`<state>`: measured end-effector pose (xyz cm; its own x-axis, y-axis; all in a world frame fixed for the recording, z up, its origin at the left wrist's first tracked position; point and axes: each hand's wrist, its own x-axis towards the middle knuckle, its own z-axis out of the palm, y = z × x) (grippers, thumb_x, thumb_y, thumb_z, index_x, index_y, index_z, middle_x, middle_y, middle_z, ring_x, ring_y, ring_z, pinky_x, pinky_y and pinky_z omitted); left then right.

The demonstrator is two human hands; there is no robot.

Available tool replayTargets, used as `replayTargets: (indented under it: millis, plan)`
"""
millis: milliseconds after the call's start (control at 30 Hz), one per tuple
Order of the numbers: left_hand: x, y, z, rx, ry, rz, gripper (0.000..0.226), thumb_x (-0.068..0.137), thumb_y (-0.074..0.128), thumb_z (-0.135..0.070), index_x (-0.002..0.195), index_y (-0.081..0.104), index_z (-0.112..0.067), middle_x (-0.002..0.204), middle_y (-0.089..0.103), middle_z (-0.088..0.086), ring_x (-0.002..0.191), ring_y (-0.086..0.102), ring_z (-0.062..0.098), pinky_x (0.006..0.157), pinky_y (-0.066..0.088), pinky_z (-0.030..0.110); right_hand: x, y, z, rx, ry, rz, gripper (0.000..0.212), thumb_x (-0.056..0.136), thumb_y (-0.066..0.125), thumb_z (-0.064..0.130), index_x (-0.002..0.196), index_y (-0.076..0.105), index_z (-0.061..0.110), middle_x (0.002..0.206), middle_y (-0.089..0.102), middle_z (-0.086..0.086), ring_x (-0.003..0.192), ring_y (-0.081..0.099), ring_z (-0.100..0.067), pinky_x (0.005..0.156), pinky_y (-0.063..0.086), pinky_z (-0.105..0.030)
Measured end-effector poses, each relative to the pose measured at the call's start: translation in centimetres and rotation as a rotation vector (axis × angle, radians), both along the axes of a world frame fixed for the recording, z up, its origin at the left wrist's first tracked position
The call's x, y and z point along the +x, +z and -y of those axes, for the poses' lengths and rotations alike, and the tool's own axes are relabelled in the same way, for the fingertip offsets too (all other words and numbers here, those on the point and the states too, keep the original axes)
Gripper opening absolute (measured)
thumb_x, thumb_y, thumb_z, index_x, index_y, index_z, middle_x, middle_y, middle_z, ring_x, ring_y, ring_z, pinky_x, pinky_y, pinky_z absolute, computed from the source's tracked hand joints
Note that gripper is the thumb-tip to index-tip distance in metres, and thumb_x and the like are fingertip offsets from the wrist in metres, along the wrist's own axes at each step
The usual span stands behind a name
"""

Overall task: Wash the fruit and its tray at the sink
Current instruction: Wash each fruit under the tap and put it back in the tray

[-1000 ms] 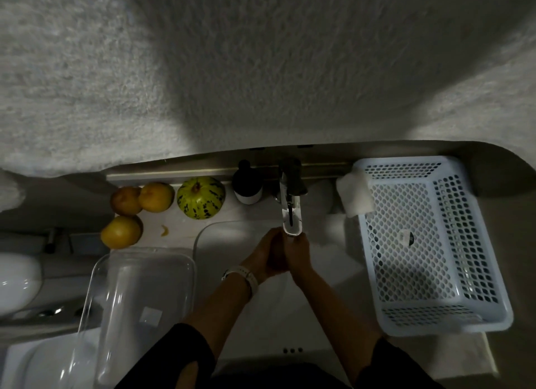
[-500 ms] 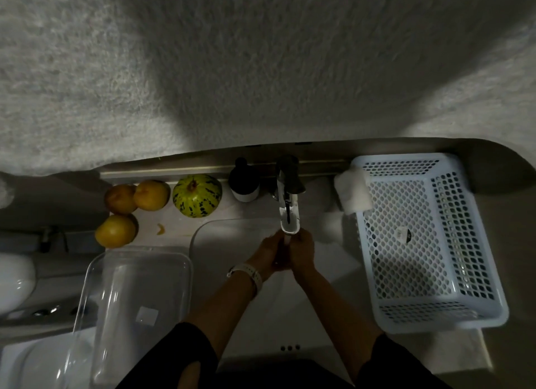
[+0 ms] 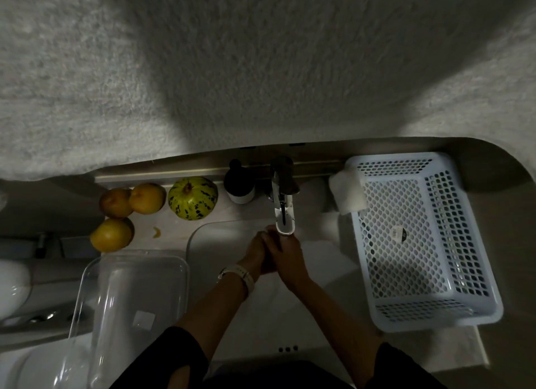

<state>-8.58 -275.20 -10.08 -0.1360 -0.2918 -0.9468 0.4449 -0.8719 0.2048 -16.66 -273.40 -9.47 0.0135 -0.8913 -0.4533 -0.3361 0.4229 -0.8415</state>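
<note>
My left hand [image 3: 257,254] and my right hand [image 3: 285,254] are pressed together over the white sink basin [image 3: 220,240], just below the faucet spout [image 3: 284,214]. Neither hand holds any object that I can see. Three yellow-orange round fruits [image 3: 146,198] and a green striped melon [image 3: 193,198] rest on the counter behind the sink's left corner. A clear plastic tray [image 3: 136,296] lies to the left of the basin. A light blue perforated basket [image 3: 417,238] stands to the right of the basin, with only a small sticker inside.
A dark bottle [image 3: 239,182] stands left of the faucet against the back ledge. A white sponge or cloth [image 3: 346,193] sits at the basket's back left corner. A small yellow scrap [image 3: 156,232] lies on the counter near the fruit. A white toilet [image 3: 13,284] is at the far left.
My hands stay clasped under the spout and rub together, shifting slightly. The fruit, tray and basket have not moved.
</note>
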Motion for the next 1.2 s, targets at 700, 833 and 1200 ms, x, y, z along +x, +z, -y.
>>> replayTargets:
  millis: [700,833,1200]
  plan:
    - [-0.8,1.5,-0.6,-0.297,-0.080,0.056,0.042,0.103,0.033,-0.040,0.105,0.061,-0.009,0.096,0.070,0.012,0.087,0.066,0.021,0.070,0.052,0.030,0.0,-0.3,-1.6,-0.044,-0.320,0.111,0.022,0.096,0.056,0.025,0.115,0.059,0.016,0.108,0.066,-0.004,0.099,0.064,-0.012,0.086,0.053,-0.033]
    - [0.7,1.3,-0.7,-0.181,-0.086,-0.179,0.052,0.098,0.037,-0.055,0.109,0.065,-0.012,0.095,0.074,0.008,0.097,0.065,0.024,0.079,0.051,0.038,-0.5,-0.6,-2.1,-0.135,-0.070,0.082,0.041,0.092,0.051,0.036,0.129,0.052,0.020,0.126,0.056,-0.004,0.117,0.055,-0.016,0.097,0.047,-0.033]
    - [-0.4,0.4,-2.7,-0.423,-0.223,0.090,0.020,0.101,0.041,-0.040,0.108,0.053,-0.026,0.111,0.064,0.007,0.091,0.068,0.018,0.062,0.057,0.027,-0.6,-0.2,0.8,0.266,-0.471,0.101,0.026,0.096,0.047,0.013,0.076,0.063,0.009,0.081,0.067,-0.016,0.081,0.065,-0.034,0.076,0.053,-0.040]
